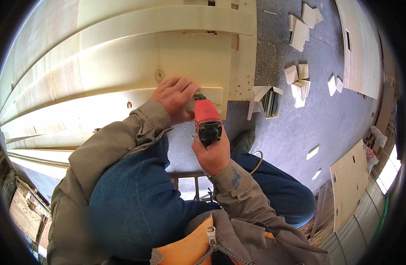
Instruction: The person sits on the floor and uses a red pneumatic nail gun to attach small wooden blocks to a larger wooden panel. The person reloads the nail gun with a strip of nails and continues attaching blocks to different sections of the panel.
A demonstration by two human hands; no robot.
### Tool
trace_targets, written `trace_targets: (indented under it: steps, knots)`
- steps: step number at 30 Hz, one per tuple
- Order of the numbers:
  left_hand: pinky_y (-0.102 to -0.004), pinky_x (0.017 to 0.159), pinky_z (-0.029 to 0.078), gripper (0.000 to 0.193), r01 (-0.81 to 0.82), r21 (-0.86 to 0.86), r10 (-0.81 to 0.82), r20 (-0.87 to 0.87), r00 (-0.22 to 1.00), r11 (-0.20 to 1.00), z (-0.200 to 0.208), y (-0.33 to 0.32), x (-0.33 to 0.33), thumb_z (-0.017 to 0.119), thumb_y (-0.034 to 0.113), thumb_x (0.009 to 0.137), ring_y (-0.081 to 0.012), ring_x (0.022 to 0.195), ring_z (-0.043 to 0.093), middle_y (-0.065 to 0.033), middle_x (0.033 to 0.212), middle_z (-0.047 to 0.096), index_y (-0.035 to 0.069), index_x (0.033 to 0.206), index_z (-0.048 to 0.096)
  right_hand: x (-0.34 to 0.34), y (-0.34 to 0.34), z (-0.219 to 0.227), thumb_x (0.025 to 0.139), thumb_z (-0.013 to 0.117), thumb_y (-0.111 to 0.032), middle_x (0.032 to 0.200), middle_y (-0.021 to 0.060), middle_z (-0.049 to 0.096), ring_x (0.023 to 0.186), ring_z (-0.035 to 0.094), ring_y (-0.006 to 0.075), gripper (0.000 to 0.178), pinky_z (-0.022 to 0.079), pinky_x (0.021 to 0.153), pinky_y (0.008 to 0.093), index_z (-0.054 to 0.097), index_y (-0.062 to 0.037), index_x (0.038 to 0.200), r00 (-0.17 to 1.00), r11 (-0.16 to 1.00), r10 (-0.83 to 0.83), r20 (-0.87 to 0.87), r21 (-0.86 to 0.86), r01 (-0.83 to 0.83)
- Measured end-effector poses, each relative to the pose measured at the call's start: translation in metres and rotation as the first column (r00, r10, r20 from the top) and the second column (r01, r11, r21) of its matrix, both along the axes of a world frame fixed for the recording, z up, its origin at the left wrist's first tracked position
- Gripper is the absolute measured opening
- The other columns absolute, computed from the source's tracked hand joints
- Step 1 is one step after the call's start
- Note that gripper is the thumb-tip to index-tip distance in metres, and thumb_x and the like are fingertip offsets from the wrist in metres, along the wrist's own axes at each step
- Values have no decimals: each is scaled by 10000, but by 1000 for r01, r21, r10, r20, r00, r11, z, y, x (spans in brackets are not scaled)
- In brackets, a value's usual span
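My right hand point(212, 152) is wrapped around the handle of a red and black nail gun point(208, 111). The gun's nose meets the edge of a pale wooden strip point(214, 93). Just left of that nose, my left hand point(174, 98) grips the same strip, its fingers bent over the top and close together. Beneath the strip lies a wide pale wooden panel point(123, 57), with another long strip point(167, 21) running across it farther away. The left thumb's contact is partly hidden.
An open box of dark strips point(271, 104) stands on the grey floor beside the panel. Small wood offcuts point(299, 35) lie scattered to the right. More plywood sheets point(359, 44) are at the right side. A yellow hose point(257, 162) curves by my right knee.
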State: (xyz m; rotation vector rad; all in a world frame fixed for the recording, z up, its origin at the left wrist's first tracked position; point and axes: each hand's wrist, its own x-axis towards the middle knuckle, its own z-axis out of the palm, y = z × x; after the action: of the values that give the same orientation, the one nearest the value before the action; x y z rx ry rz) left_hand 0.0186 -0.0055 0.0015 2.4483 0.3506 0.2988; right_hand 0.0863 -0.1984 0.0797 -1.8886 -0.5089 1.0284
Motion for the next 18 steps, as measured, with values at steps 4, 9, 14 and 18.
trace_targets:
  steps: [4, 9, 14, 18]
  knots:
    - [-454, 1006, 499, 582, 24, -21, -24, -13, 1000, 999, 4, 2, 1, 864, 288, 741, -363, 1142, 615, -116, 1180, 647, 100, 1255, 665, -7, -9, -6, 793, 688, 2, 1098, 175, 666, 999, 669, 351, 499, 532, 915, 407, 582, -20, 1280, 1000, 1000, -22, 0, 18, 22]
    - [-457, 1024, 494, 654, 29, -23, -29, -22, 999, 999, 4, 2, -3, 886, 296, 720, -365, 1157, 606, -121, 1214, 635, 91, 1292, 644, -11, -13, -7, 790, 700, -2, 1104, 182, 670, 999, 671, 359, 474, 532, 910, 414, 598, -26, 1252, 1000, 999, -18, 25, 38, 17]
    - [-462, 1042, 490, 706, 28, -35, -29, -28, 999, 999, 2, 3, -3, 898, 287, 705, -375, 1152, 603, -141, 1222, 630, 67, 1320, 630, -13, -16, -10, 793, 706, -8, 1120, 191, 670, 1013, 671, 371, 482, 532, 919, 420, 599, -26, 1262, 999, 999, -17, 48, 47, 15]
    - [-465, 1029, 501, 722, 27, -33, -27, 4, 1000, 999, -1, 4, -4, 905, 272, 693, -384, 1133, 606, -157, 1205, 633, 50, 1321, 628, -13, -15, -11, 796, 709, -14, 1136, 199, 667, 1023, 667, 381, 505, 531, 924, 425, 589, -22, 1286, 998, 998, -21, 51, 52, 19]
